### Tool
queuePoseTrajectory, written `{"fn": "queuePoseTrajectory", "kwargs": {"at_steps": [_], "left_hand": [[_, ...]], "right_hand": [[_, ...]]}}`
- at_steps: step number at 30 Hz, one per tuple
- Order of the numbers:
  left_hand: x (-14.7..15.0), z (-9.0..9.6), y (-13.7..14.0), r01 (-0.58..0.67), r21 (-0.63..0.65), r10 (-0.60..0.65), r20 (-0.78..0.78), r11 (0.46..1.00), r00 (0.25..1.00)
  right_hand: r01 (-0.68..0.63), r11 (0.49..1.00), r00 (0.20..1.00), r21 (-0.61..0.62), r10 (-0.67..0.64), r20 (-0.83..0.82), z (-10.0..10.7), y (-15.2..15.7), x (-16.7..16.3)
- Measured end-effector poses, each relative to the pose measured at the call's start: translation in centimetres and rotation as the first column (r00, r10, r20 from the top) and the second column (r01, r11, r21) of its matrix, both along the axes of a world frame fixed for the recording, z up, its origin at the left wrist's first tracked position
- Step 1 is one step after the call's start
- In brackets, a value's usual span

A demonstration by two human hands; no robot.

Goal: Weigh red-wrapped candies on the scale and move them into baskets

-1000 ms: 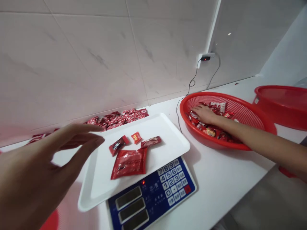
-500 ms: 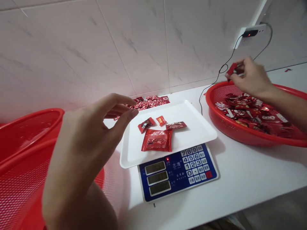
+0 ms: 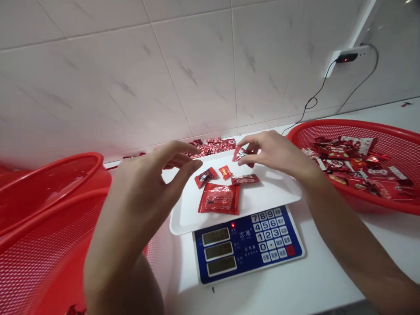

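My right hand (image 3: 271, 153) is closed on a red wrapped candy (image 3: 241, 153) at the far right part of the white scale tray (image 3: 269, 192). My left hand (image 3: 154, 175) hovers over the tray's left side, thumb and fingers apart, with nothing visible in it. On the tray lie a large red packet (image 3: 219, 199), a dark red candy (image 3: 206, 177), a small orange-red candy (image 3: 225, 172) and a long narrow red candy (image 3: 245, 180). Below the tray shows the blue panel of the digital scale (image 3: 246, 245); its displays are too dim to read.
At right stands a red mesh basket (image 3: 354, 124) with many wrapped candies. More red baskets (image 3: 49, 175) are at left. A heap of red candies (image 3: 213, 146) lies behind the tray by the tiled wall. A black cable (image 3: 308, 105) runs from a wall socket (image 3: 346, 59).
My right hand has come left from above the right basket to the tray, carrying the red candy. My left hand stays by the tray; the view has shifted slightly.
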State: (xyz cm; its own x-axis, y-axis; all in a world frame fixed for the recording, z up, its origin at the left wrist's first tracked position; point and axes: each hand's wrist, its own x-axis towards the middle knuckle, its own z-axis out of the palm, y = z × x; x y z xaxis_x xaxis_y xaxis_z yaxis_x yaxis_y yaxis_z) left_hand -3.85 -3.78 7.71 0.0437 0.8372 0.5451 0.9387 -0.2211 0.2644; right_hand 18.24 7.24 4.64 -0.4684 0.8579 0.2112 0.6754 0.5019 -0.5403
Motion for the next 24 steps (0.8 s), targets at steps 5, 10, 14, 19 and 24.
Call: {"fn": "queuePoseTrajectory", "kwargs": {"at_steps": [5, 10, 14, 19, 24], "left_hand": [[-0.1, -0.1, 0.0, -0.004, -0.029, 0.005, 0.006, 1.0, 1.0], [0.3, -0.1, -0.2, 0.016, -0.006, -0.016, 0.046, 1.0, 0.999], [0.7, 0.1, -0.1, 0.001, -0.049, 0.001, 0.039, 0.999, 0.999], [0.8, 0.2, 0.0, -0.005, -0.07, 0.007, 0.022, 0.998, 1.0], [0.7, 0.2, 0.0, -0.002, -0.062, 0.003, 0.023, 0.998, 1.0]], "right_hand": [[0.017, 0.996, 0.999, 0.083, -0.021, 0.044, 0.0, -0.1, 1.2], [0.1, 0.978, 0.995, 0.183, -0.097, -0.027, 1.1, -1.1, 3.1], [0.118, 0.975, 0.992, 0.189, -0.107, -0.067, 1.4, -1.6, 3.7], [0.051, 0.984, 0.997, 0.173, -0.042, -0.06, 1.1, -1.5, 3.9], [0.059, 0.983, 0.997, 0.173, -0.048, -0.065, 1.1, -1.5, 3.9]]}}
